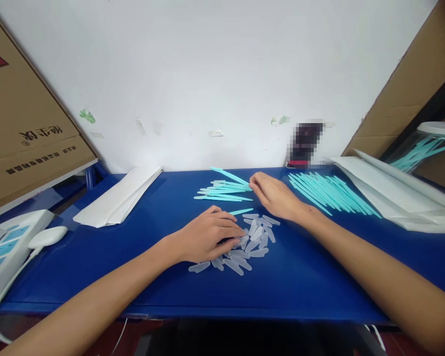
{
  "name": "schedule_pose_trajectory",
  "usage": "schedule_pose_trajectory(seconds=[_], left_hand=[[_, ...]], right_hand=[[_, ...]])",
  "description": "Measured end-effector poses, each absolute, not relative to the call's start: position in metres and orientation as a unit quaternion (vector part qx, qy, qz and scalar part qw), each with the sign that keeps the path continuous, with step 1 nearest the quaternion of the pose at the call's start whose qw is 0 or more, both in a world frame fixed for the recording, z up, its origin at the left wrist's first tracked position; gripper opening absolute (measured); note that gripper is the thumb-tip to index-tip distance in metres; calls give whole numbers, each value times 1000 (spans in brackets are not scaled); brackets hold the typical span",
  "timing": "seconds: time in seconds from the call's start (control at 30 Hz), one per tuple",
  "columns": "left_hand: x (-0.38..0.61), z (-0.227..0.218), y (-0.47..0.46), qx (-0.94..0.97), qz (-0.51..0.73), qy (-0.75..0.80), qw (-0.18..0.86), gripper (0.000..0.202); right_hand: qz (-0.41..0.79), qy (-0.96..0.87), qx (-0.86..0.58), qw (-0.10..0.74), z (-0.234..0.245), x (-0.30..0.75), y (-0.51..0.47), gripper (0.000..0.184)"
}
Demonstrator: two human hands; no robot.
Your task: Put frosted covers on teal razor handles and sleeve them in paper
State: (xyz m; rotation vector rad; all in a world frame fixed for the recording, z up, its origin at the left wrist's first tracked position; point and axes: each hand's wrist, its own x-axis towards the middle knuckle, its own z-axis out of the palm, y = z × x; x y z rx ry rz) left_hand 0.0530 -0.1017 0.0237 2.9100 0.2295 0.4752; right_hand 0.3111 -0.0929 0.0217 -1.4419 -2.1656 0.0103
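My left hand (207, 235) lies palm down on a blue table (304, 282), its fingers curled over a loose pile of several clear plastic caps (250, 244); what its fingertips pinch is hidden. My right hand (272, 195) rests just beyond, fingers bent and pinched at the right end of a small pile of thin teal plastic sticks (222, 190). One teal stick (241, 211) lies between the two hands. A larger fan of teal sticks (330, 193) lies to the right of my right wrist.
White paper sleeves are stacked at the left (118, 198) and at the right (396, 193). A white power strip with a plug (18, 242) sits at the left edge. Cardboard boxes (25, 133) flank the table. A clear jar (426, 146) holding teal sticks lies at the far right.
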Motion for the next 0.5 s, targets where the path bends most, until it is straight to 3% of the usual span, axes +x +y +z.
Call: schedule_pose_trajectory(seconds=[0.13, 0.27, 0.5], left_hand=[[52, 19, -95, 954, 254, 119, 108, 21], [47, 10, -79, 876, 393, 238, 146, 13], [22, 1, -32, 744, 472, 427, 203, 29]], right_hand=[[-29, -788, -551, 275, 20, 311, -92, 25], [18, -760, -592, 268, 21, 313, -92, 20], [49, -783, -561, 264, 19, 319, -90, 18]])
